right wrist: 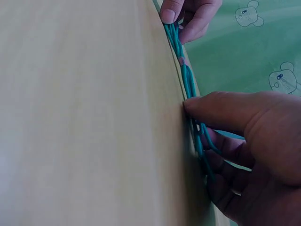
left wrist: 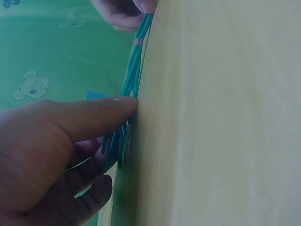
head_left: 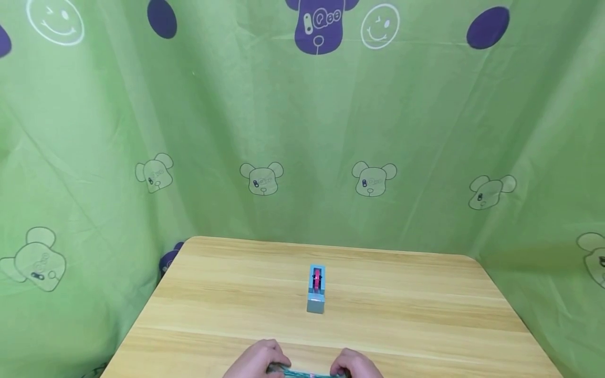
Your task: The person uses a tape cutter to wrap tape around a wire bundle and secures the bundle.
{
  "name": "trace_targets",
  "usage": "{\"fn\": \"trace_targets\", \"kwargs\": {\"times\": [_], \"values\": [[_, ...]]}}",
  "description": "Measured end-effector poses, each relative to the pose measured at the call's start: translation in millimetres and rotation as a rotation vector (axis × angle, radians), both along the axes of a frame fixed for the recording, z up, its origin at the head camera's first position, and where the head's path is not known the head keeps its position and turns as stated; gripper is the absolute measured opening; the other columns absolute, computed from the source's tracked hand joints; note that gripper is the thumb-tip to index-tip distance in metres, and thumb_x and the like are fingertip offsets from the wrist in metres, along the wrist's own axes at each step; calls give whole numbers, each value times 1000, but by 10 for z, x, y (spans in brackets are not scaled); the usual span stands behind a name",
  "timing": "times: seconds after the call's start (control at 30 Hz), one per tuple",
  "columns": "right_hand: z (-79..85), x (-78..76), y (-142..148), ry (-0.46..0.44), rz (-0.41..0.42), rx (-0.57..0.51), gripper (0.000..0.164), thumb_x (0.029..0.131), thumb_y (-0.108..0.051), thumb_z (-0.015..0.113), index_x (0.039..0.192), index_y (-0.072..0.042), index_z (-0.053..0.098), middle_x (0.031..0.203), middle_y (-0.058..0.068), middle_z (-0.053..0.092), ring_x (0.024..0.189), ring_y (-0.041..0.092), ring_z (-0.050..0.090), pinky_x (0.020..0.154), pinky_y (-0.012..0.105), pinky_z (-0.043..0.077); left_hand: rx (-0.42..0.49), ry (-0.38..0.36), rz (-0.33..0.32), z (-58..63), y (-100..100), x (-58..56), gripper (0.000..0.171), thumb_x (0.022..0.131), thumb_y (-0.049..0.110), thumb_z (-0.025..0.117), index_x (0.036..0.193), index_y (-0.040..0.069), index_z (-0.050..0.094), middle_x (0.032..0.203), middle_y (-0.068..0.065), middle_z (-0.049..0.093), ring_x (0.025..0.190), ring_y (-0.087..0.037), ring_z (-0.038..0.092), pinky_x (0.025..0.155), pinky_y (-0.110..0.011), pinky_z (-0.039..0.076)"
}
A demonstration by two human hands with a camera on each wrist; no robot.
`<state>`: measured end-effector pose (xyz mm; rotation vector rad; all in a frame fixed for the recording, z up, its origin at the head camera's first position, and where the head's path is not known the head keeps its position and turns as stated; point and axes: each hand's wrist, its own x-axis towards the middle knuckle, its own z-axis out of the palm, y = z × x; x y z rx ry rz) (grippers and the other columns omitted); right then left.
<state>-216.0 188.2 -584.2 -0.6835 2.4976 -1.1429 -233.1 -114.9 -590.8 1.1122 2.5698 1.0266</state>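
Note:
A bundle of thin teal cords [head_left: 302,374] lies along the front of the table, cut off by the bottom edge of the head view. A narrow pink band [right wrist: 183,61] wraps its middle. My left hand [head_left: 260,359] pinches one end between thumb and fingers; loose cord ends poke past the thumb [left wrist: 124,104] in the left wrist view. My right hand [head_left: 355,363] pinches the other end the same way, with cord ends trailing under its fingers [right wrist: 225,179]. Both hands stay low at the tabletop.
A blue tape dispenser [head_left: 315,303] holding a pink roll [head_left: 317,279] stands on the wooden table [head_left: 402,299], beyond the hands. Green curtain [head_left: 302,115] with bear prints hangs behind the table and along both sides.

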Motion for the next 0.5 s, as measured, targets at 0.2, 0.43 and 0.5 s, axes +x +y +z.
{"fn": "trace_targets", "kwargs": {"times": [0.2,0.43,0.5], "values": [[20,-37,-29,26,22,29,18,82,-32,79,89,-16,73,84,-18,53,74,0,50,67,23,46,7,36,-24,6,-4,-23,13,89,13,74,101,9,78,86,18,59,77,6,52,65,-15,46],[48,-37,-12,19,-20,6,14,85,-27,75,91,-14,74,85,-17,56,77,1,53,69,23,46,-25,124,-40,15,5,-33,18,88,23,76,104,15,77,95,17,62,84,4,53,71,-17,46],[82,-19,-12,37,-53,-4,10,88,-23,73,91,-14,74,86,-16,57,79,1,54,70,23,47,-12,128,-31,35,10,-22,17,89,25,75,104,17,77,99,16,63,88,3,53,73,-19,46]]}}
